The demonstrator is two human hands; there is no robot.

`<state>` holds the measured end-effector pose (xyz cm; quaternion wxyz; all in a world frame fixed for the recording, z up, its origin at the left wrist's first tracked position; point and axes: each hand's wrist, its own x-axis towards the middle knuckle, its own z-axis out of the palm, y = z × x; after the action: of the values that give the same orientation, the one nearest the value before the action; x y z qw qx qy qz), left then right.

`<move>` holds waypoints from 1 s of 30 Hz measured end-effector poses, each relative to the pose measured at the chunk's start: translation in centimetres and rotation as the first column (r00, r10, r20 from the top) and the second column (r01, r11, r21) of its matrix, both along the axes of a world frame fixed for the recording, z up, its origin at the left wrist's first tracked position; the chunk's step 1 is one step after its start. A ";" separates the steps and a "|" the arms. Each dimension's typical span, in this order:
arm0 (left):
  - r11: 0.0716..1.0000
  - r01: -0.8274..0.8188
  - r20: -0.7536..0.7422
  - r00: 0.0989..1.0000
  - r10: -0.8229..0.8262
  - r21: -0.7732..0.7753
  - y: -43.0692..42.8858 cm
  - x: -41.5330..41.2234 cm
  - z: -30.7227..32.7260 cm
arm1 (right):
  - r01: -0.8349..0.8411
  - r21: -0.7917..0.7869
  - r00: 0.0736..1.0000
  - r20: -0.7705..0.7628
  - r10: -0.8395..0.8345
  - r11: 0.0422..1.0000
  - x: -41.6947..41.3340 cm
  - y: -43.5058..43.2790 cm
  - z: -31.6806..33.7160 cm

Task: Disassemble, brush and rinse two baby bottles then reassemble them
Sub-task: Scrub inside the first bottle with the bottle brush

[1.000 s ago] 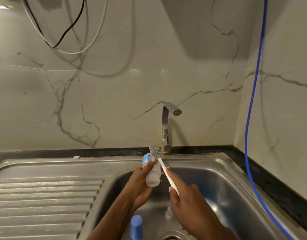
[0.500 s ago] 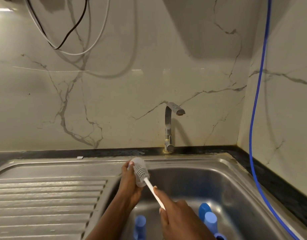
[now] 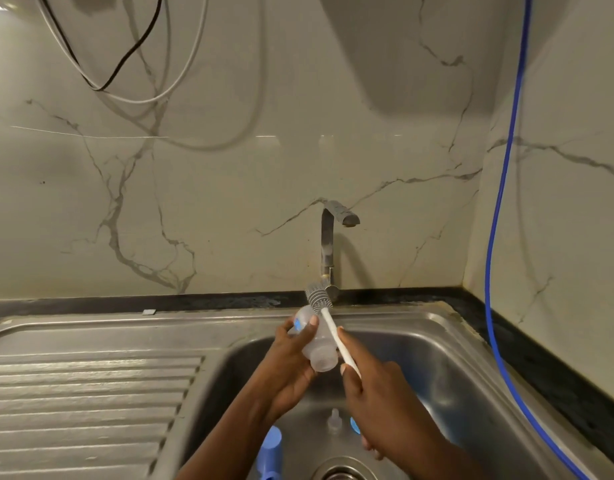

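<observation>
Left hand (image 3: 288,368): raised over sink (image 3: 419,358), fingers and thumb curled round clear bottle (image 3: 317,348), open mouth tilted toward the camera. Right hand (image 3: 378,396): pinching white brush (image 3: 335,336) handle, bristle head past the bottle's base. Basin floor: blue cap (image 3: 271,445), clear teat (image 3: 334,419).

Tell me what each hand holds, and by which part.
The left hand grips the clear plastic baby bottle around its middle; the right hand pinches the grey-bristled brush low on its white handle.

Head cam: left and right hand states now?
Left hand: closed, holding the bottle.
Right hand: closed, holding the brush by its handle.
</observation>
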<state>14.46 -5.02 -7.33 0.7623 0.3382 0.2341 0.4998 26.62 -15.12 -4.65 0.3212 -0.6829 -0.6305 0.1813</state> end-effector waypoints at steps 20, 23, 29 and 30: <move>0.984 -0.169 -0.199 0.964 0.176 0.048 2.1 -0.2 -1.9 | -0.107 -0.001 0.991 0.079 0.107 0.994 -1.0 -1.1 1.0; 0.987 -0.151 -0.198 0.967 0.159 0.053 2.5 -0.6 -2.5 | -0.107 0.008 0.990 0.097 0.106 0.994 -0.7 -1.4 1.1; 0.933 -0.336 -0.005 0.941 0.338 -0.126 3.8 -3.3 -2.1 | -0.163 -0.114 0.968 0.172 0.181 0.980 -2.5 -2.6 0.4; 0.920 -0.360 -0.002 0.931 0.364 -0.154 4.1 -3.7 -2.1 | -0.183 -0.136 0.964 0.169 0.205 0.974 -2.8 -2.8 0.2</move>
<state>10.72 -0.89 -9.48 0.6832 0.2235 0.3194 0.6174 23.78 -17.88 -4.44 0.2013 -0.6494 -0.7093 0.1862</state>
